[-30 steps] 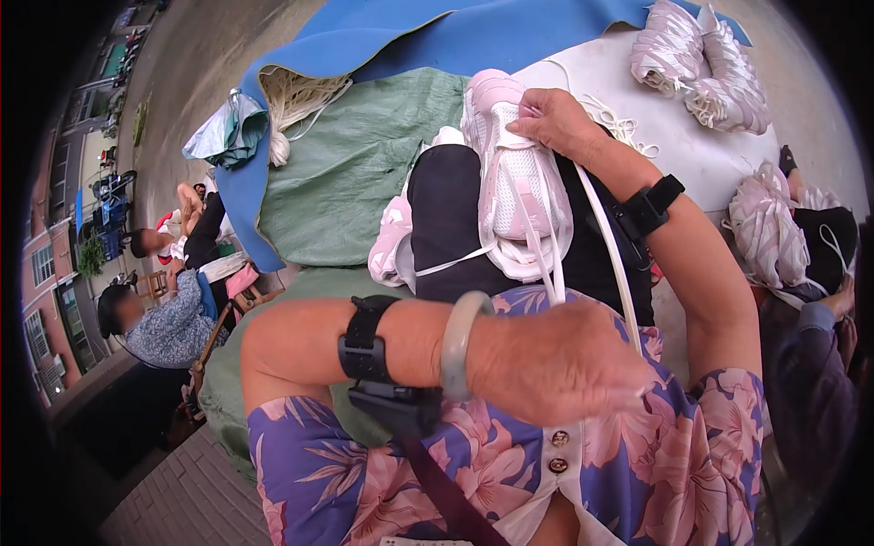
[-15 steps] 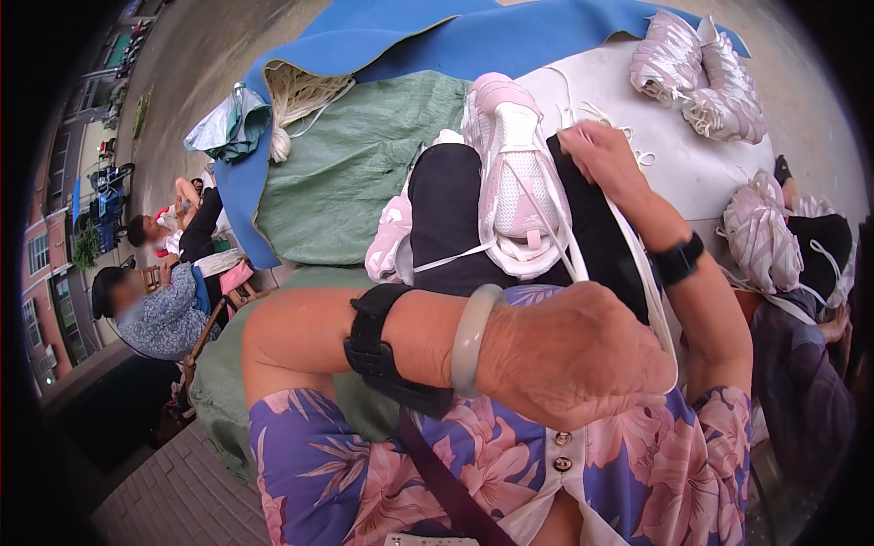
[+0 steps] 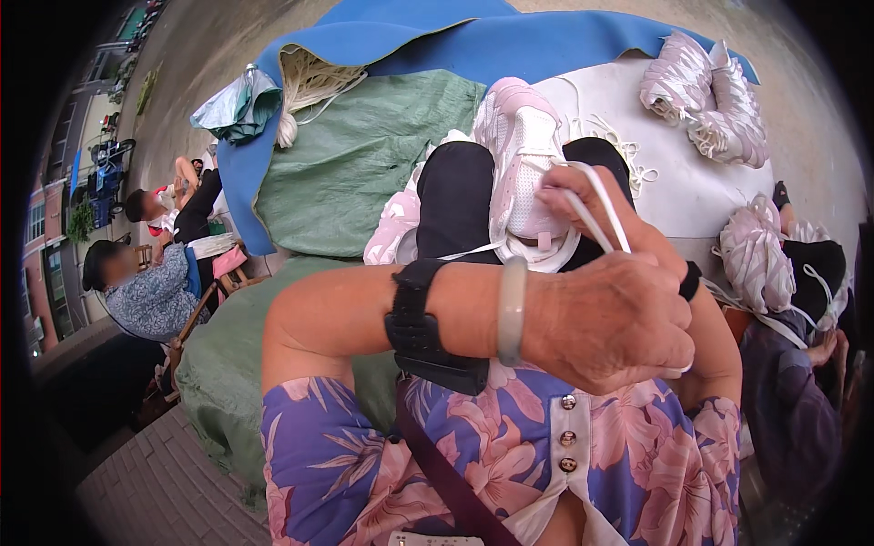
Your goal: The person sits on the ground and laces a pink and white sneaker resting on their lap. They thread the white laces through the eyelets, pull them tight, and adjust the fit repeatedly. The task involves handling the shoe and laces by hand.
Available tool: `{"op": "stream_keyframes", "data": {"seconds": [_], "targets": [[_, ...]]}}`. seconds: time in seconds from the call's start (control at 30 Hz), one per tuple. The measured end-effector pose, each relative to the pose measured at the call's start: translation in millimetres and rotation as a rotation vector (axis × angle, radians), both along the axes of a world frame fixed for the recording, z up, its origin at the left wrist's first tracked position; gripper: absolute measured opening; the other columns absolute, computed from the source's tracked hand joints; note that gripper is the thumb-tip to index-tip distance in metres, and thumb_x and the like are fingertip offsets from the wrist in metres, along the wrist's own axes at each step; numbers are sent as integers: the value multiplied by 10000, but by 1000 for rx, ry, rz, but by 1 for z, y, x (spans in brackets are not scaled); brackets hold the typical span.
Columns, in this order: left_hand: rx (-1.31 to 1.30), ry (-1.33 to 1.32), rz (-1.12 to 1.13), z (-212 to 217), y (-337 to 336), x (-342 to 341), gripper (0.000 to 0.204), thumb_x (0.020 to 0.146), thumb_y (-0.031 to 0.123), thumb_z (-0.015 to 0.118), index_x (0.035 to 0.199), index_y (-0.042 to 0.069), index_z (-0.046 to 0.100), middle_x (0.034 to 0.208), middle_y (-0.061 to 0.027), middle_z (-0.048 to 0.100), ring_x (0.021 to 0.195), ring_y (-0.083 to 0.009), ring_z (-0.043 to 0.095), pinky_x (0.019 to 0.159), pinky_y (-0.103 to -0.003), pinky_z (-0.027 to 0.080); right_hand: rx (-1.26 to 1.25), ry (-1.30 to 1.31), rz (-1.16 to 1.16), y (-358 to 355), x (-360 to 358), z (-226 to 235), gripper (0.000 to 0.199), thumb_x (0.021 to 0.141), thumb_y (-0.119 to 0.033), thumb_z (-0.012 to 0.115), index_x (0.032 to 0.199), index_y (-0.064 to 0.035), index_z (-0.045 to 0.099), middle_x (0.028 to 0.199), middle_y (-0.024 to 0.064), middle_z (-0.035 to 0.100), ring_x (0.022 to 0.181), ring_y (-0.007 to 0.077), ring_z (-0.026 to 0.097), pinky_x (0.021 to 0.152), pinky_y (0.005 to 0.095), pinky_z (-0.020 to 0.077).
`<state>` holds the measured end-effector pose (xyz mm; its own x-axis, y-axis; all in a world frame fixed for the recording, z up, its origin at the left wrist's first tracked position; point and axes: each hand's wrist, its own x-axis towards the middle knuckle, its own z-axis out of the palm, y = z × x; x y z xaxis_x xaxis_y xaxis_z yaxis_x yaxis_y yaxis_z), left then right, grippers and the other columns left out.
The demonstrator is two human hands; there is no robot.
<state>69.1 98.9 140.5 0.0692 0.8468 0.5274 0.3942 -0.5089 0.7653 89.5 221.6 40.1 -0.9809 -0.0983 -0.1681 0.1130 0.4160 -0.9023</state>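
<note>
Right hand has drawn back from the pale pink mesh sneaker, pinching flat white laces; left hand fisted on them.

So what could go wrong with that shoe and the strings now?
1. The pink and white shoe rests on the person's black-clad knee, and neither hand seems to hold it. A hard pull on the white laces might tip it off.
2. The left hand and right hand are close together with the laces running between them, so the laces could tangle or slip out.
3. The left hand hides part of the laces, so a knot may go unseen.
</note>
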Motion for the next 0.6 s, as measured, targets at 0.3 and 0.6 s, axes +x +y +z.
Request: {"op": "stream_keyframes", "data": {"seconds": [0.3, 0.6], "targets": [[-264, -51, 82, -5, -61, -47, 94, 770, 61, 597, 852, 19, 575, 952, -145, 582, 743, -269, 565, 647, -330, 455, -389, -288, -269, 54, 88, -3, 102, 813, -138, 582, 793, -39, 596, 651, -41, 496, 598, 32, 417, 528, 194, 338], [-533, -566, 54, -1, -121, -76, 119, 853, 64, 505, 809, -24, 573, 962, -169, 602, 713, -165, 606, 650, -270, 457, -413, -67, 36, 27, 72, 34, 133, 797, -118, 632, 824, 12, 616, 635, 21, 549, 568, 68, 457, 520, 223, 373]]}}
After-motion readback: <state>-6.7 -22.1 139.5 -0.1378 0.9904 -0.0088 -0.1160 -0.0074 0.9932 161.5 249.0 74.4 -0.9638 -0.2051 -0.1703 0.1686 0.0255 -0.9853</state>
